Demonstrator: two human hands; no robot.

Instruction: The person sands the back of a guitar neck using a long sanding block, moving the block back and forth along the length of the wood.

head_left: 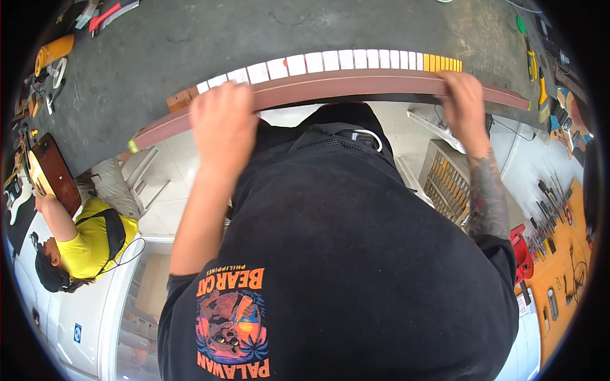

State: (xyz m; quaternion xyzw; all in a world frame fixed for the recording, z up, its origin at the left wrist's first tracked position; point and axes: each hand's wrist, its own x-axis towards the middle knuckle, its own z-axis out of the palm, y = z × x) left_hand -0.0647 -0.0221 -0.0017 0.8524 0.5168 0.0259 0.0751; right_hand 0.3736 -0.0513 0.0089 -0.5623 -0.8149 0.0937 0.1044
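A long reddish-brown bar [330,85], with yellowish tips at both ends, lies along the near edge of the dark grey bench [267,25]. My left hand [220,124] grips it left of centre, and my right hand [465,111] grips its right portion, fingers curled over it. Behind the bar runs a row of small white pieces [345,60], one with a red spot, continuing into yellow pieces [442,63] on the right. A brown wooden block [178,100] is at the row's left end, partly hidden by the bar.
At lower left a co-worker [95,244] in yellow holds a brown guitar body [60,174]. An orange cylinder [52,52] and small tools sit at the bench's left. Pliers [532,61] lie at its right, and a wooden tool board [554,282] is at far right.
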